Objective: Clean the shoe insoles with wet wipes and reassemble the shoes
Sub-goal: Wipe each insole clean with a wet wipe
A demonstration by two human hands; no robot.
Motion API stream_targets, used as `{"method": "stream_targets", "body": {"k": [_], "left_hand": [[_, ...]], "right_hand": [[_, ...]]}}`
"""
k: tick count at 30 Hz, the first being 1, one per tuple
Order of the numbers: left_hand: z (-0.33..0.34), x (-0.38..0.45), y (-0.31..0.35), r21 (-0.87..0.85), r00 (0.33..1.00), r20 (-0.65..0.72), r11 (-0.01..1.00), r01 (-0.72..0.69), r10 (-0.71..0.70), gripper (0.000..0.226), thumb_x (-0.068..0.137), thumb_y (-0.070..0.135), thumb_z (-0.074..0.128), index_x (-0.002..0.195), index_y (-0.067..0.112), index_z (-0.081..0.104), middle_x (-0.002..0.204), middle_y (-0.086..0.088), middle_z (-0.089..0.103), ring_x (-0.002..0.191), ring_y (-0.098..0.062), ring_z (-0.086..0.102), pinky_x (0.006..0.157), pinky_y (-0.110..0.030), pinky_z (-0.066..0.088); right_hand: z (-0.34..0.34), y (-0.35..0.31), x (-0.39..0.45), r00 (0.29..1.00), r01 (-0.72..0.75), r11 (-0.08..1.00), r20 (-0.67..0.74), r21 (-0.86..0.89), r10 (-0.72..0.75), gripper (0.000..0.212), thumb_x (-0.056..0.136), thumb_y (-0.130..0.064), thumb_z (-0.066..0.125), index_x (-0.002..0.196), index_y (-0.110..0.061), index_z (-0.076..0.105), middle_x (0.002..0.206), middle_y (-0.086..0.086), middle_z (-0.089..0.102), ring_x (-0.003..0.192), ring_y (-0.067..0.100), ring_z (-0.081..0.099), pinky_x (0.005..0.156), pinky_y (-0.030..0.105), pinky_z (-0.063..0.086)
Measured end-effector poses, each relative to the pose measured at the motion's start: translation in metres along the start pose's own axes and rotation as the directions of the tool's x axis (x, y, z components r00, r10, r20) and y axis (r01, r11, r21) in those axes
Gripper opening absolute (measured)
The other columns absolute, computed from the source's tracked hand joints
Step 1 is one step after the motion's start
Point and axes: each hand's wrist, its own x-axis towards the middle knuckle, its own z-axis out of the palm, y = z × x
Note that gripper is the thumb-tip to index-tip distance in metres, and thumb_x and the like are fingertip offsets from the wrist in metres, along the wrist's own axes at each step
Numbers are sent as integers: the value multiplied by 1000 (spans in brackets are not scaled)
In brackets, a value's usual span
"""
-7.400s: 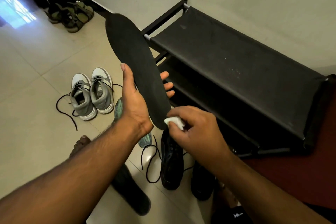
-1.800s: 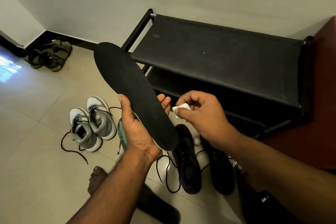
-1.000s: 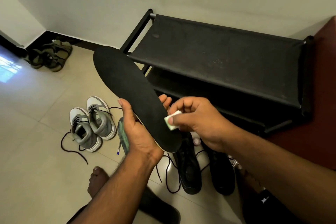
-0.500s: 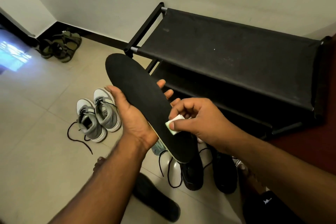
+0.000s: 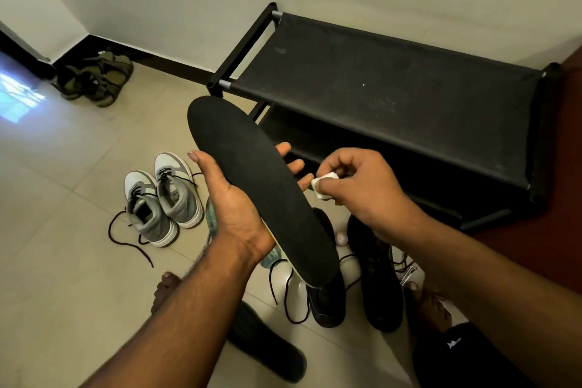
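My left hand (image 5: pixel 233 208) holds a long black insole (image 5: pixel 252 176) from below, toe end pointing up and away, heel end low over the black shoes. My right hand (image 5: pixel 359 186) pinches a small folded white wet wipe (image 5: pixel 324 184) just off the insole's right edge, close to my left fingertips and apart from the insole's surface. A pair of black lace-up shoes (image 5: pixel 374 274) stands on the floor below my hands, laces loose. A second black insole (image 5: pixel 267 346) lies on the tiles near my bare foot (image 5: pixel 163 290).
A pair of grey-and-white sneakers (image 5: pixel 163 198) with loose laces stands to the left, a teal patterned insole (image 5: pixel 211 217) beside them. A black two-tier shoe rack (image 5: pixel 393 88) stands against the wall. Olive sandals (image 5: pixel 97 79) lie in the far corner.
My right hand has lifted the wipe off the insole's lower part and moved it right, clear of the edge. The insole has tilted slightly.
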Motion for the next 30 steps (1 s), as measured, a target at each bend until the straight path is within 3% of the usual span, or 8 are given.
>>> {"method": "stream_targets", "body": {"k": [3,7,12,16,20,24,28,30], "left_hand": [[-1,-2,1,33,999,39,999,11,-12,103,80,89,9,101,15,78,114,-15,71,106,-31,67,87,-46,55],[1,-1,-4,18,999,34,1000,-13,12,103,81,88,14,100,8,76,114,-18,69,111,-36,63,104,-51,47],[2,-2,-6,56,997,72,998,28,-32,105,78,89,14,93,8,79,107,-19,73,105,-32,68,104,-50,47],[-4,3,-2,13,994,98,999,-39,37,102,82,87,16,112,7,73,115,-20,70,109,-35,66,107,-49,45],[-2,1,-5,3,993,115,1000,29,-29,106,71,93,25,101,4,74,96,-19,69,91,-33,66,97,-50,50],[6,-6,-13,39,990,92,994,105,-108,115,70,95,19,108,0,71,96,-21,68,85,-30,69,82,-40,56],[9,-7,-12,25,987,130,995,93,-95,104,74,92,21,92,5,76,88,-15,71,85,-28,68,90,-43,51],[8,-7,-11,33,987,142,997,69,-73,99,79,89,19,82,10,79,86,-12,73,85,-25,67,97,-43,48]], "right_hand": [[5,-15,-13,984,83,986,142,146,-104,12,77,0,74,78,-11,69,77,-2,67,69,5,64,62,19,52],[21,-8,-26,940,247,969,246,-10,-237,15,77,-5,75,77,-19,69,78,-8,67,69,2,61,63,15,47],[14,9,-8,979,200,962,79,-188,-188,16,78,-9,73,77,-24,68,81,-10,66,76,4,62,67,17,46],[0,5,2,981,178,968,-51,-178,-190,17,79,-6,71,77,-23,67,77,-8,65,71,3,61,60,16,48],[18,-11,-21,939,316,947,119,66,-321,17,77,-4,75,77,-20,69,77,-7,66,69,5,62,59,16,48],[27,2,-27,882,465,883,121,-57,-456,12,74,-7,75,80,-15,70,81,-10,64,78,10,63,67,15,49],[12,12,-6,936,349,928,0,-129,-352,17,77,-3,74,80,-19,69,87,-10,66,85,6,64,75,20,52],[5,14,2,958,272,950,-51,-156,-283,21,78,-4,72,77,-25,68,85,-9,66,81,4,63,68,17,50]]}}
